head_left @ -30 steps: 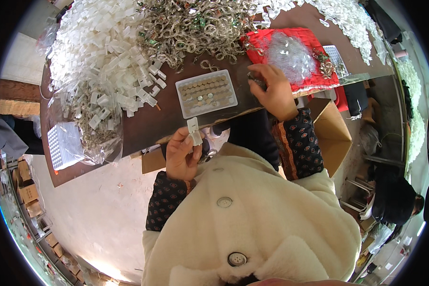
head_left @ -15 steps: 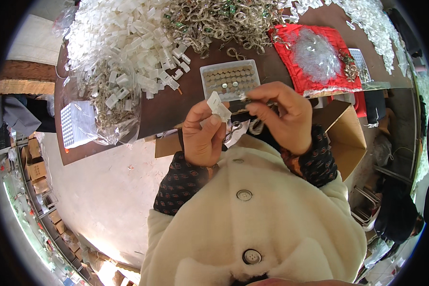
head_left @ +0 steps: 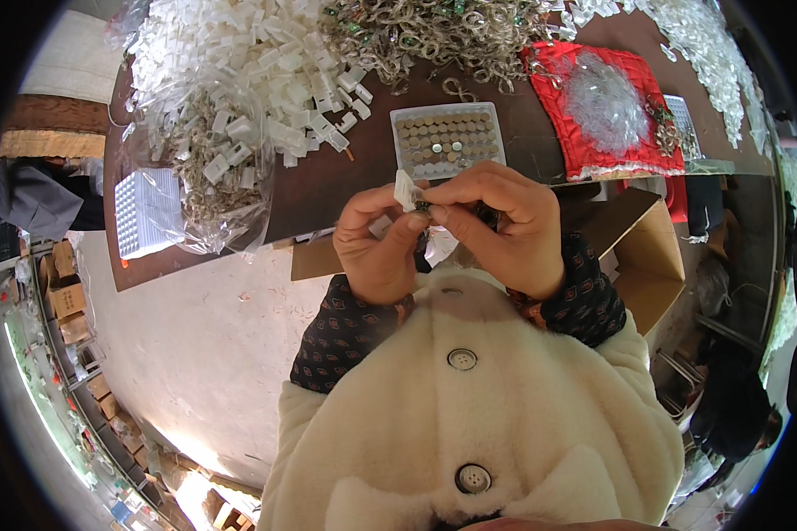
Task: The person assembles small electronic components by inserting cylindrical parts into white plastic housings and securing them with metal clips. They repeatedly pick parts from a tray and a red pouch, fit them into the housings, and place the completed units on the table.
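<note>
Left hand pinches white casing, long axis running up the view. Right hand pinches small dark part at casing's lower right.

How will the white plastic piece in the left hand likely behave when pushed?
The white plastic piece is probably stiff, projecting straight from the left hand. It is likely light, being so small. Its smooth-looking surface may slip.

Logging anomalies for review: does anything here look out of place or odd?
Only mildly: two shiny silver discs stand out among the dull tan discs in the white tray. Nothing else clearly does, though the left hand partly covers the white plastic casing.
</note>
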Motion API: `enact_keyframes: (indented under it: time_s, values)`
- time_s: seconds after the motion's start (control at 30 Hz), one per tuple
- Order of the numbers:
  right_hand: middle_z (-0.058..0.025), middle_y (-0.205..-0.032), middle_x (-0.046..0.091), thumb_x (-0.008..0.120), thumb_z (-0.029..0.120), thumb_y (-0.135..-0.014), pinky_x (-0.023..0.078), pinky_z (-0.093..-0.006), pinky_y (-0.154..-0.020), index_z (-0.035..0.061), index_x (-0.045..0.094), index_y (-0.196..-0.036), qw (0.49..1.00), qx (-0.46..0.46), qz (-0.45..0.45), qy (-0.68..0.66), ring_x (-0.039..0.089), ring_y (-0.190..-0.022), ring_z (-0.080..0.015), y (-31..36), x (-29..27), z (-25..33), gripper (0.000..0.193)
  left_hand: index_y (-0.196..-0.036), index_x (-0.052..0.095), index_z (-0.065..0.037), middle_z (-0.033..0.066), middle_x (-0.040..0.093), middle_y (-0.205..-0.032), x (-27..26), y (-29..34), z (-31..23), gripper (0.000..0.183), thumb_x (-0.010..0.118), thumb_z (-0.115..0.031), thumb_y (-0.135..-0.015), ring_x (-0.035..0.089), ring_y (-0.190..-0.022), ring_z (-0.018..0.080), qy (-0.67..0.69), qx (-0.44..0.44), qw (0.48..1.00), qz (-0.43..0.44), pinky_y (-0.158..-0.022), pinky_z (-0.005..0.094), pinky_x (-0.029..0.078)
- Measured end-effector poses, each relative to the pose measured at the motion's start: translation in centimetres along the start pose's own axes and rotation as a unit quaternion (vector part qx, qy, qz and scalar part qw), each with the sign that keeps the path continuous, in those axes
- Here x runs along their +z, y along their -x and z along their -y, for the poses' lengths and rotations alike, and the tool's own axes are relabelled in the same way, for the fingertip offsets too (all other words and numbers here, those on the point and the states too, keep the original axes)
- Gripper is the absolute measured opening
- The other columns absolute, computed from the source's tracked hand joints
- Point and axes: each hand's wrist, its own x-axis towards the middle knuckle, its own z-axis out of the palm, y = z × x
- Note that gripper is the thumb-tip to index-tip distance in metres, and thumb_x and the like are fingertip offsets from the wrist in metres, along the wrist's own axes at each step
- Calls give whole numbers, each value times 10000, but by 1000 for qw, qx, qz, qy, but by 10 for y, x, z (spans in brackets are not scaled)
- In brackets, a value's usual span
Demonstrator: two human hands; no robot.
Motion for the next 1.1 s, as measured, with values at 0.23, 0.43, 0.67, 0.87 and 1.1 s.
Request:
enact_keyframes:
  time_s: [0.23, 0.43, 0.67, 0.87, 1.1]
  values:
    - [-88, -925, 694, 711, -58, -839, 513, -254, -706, 16, 724, -1083, 998, 24, 55, -27, 658, -797, -138, 2, 0, -6, 255, -1083, 593, -6, 174, 678, -1103, -11, 2, 1, 232, 696, 10, -876, 657, -953, 189, -31, 7, 999, -12, -907, 338, 523]
    - [-66, -948, 699, 707, -68, -836, 522, -244, -741, 2, 706, -1083, 998, 55, 20, -14, 666, -826, -110, 8, 10, -7, 257, -1112, 574, -12, 186, 676, -1092, -11, 6, 5, 232, 664, 25, -902, 661, -935, 194, -101, 34, 993, -45, -820, 324, 554]
    - [-32, -884, 665, 681, -61, -831, 486, -211, -661, 16, 630, -1068, 998, 61, -27, 1, 612, -761, -49, 5, 12, -3, 255, -1126, 569, -17, 179, 673, -1143, -5, 7, 7, 268, 649, 88, -892, 659, -943, 169, -85, 56, 992, -72, -839, 303, 553]
    - [0, -837, 638, 696, -42, -822, 473, -205, -641, 32, 605, -984, 997, 77, -17, -2, 587, -715, -37, 5, 17, 2, 200, -1107, 568, -5, 215, 675, -1128, -7, 7, 8, 201, 632, 39, -922, 666, -1011, 223, -125, 82, 987, -63, -895, 348, 545]
    - [-9, -854, 631, 674, -57, -828, 476, -214, -672, 27, 594, -965, 998, 50, -10, 33, 590, -752, -49, 4, 11, 3, 180, -1094, 566, -5, 221, 674, -1125, -6, 9, 5, 199, 649, 27, -916, 672, -989, 221, -135, 80, 986, -47, -867, 344, 554]
